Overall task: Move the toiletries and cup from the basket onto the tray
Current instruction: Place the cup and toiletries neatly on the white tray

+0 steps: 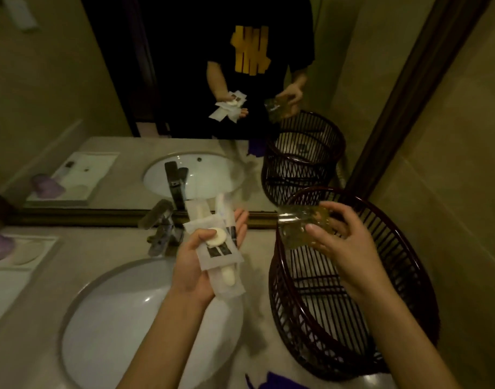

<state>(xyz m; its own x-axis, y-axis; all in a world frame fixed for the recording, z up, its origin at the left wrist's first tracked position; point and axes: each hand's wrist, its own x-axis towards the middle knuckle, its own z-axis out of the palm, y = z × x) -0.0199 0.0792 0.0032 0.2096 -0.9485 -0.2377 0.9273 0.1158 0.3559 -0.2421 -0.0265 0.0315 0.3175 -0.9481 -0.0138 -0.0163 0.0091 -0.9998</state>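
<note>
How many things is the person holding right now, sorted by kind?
White paper sachets in the left hand: 3, as far as the overlap shows
Round white soap: 1
Clear glass cup in the right hand: 1
Total: 5

My left fingers (pixel 212 234) pin white packets (pixel 222 255) marked with dark bars; my right ones touch a clear amber-tinted cup (pixel 299 228) over the dark reddish-brown slatted basket (pixel 381 318), beige tabletop (pixel 72 265) beneath.

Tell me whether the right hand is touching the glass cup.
Touching. The head view shows the right hand gripping the glass cup, fingers wrapped around its side above the basket.
</note>
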